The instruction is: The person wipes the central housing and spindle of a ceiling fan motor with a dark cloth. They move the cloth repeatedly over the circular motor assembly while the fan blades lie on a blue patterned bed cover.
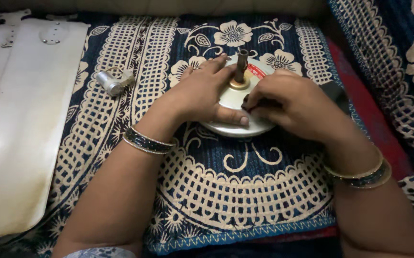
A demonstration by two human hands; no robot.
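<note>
Round metal motor housing (233, 122) is sat on the patterned mat (207, 191), around 12 o'clock. It's pinned flat by the open left hand (202, 95); something small and dark is pinched in the right hand (288, 102). Looks mid-job, shaft (241, 67) exposed, capacitor-like cylinder (112, 83) lying loose.

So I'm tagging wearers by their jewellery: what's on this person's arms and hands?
Both forearms are bare, no sleeves showing. The left wrist carries a dark bangle edged in gold behind the left hand. The right wrist has a plain gold bangle beside a dark gold-trimmed bangle behind the right hand. No rings are clearly visible.
</note>
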